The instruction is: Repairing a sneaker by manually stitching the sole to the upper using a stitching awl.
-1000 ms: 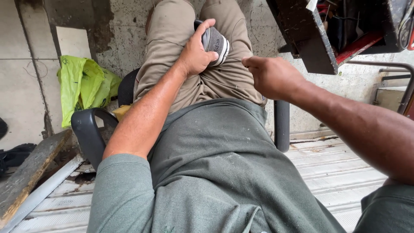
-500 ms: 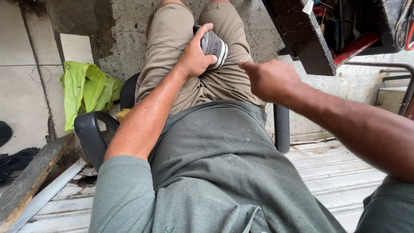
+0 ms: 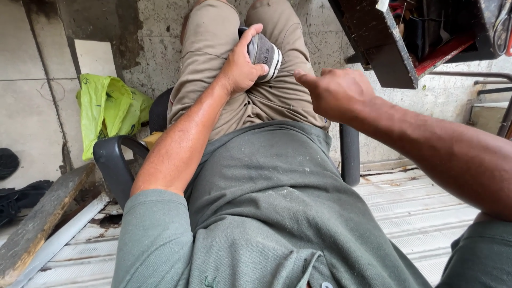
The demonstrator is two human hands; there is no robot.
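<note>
1. Since a second ago your view has drifted a little: the shoe and both hands sit slightly lower and further right in the picture, while your grip on the shoe looks unchanged.
2. Your grey-green shirt (image 3: 277, 213) fills the lower middle, from 6 o'clock up to the centre.
3. Your tan trousers (image 3: 213, 64) run from the centre up to 12 o'clock, the knees out of view at the top edge.
4. Your right forearm comes in from 4 o'clock, and your right hand (image 3: 337, 93) hovers above the right thigh, at 1 o'clock from centre. Its fingers are loosely curled and narrow, holding nothing, with one finger pointing toward the shoe but not touching it.
5. Your left arm rises from 7 o'clock to your left hand (image 3: 241, 66) at 12 o'clock. Thumb and fingers are wrapped around the shoe, thumb over its top.
6. You sit in a black chair (image 3: 114, 160); its armrest shows at 9 o'clock.
7. At 10 o'clock a yellow-green plastic bag (image 3: 106, 109) lies against the wall, beside the chair.
8. At 2 o'clock a dark metal box (image 3: 376, 40) hangs above your right hand.
9. Smallest, the grey shoe with white stripes (image 3: 265, 53) lies between your thighs at 12 o'clock, held in your left hand, near your right.
</note>
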